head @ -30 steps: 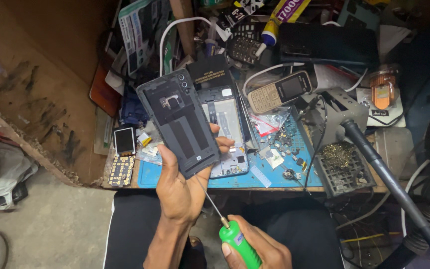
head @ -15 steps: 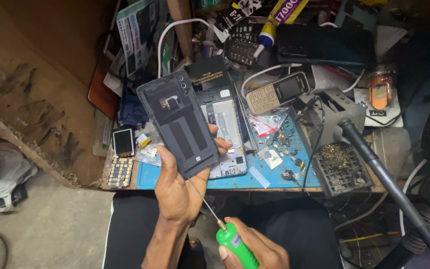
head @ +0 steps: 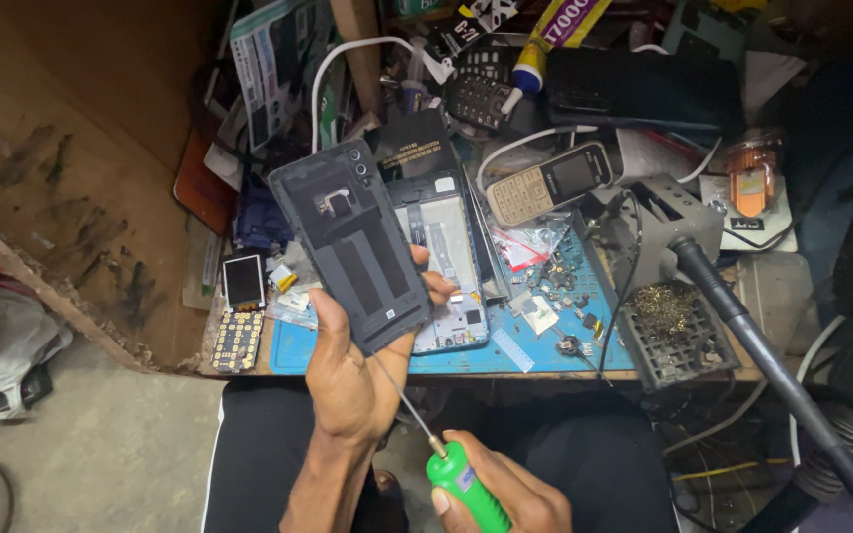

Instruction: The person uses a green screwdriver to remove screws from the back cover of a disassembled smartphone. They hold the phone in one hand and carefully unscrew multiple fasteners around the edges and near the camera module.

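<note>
Fingers of the left hand wrap around the bottom end of a dark phone back cover, with the thumb pressed on its right edge. That cover tilts up toward 11 o'clock, above the blue mat on the messy surface. Fingers of the right hand, at 6 o'clock, are closed tight around a green screwdriver. Its thin metal shaft points up toward 11 o'clock and the tip sits near the cover's lower edge.

I think the cover could slip, since only its bottom end is held and it looks smooth and flat. The sharp tip might scratch it or poke the palm if the hand jerks. Tiny loose parts on the mat could get knocked away.

The cover is a thin, dull grey rectangle with round camera holes near the top. An opened phone body lies flat just behind it. A cream keypad phone with small buttons rests toward 1 o'clock. A dark metal grid tray sits at 3 o'clock.
</note>
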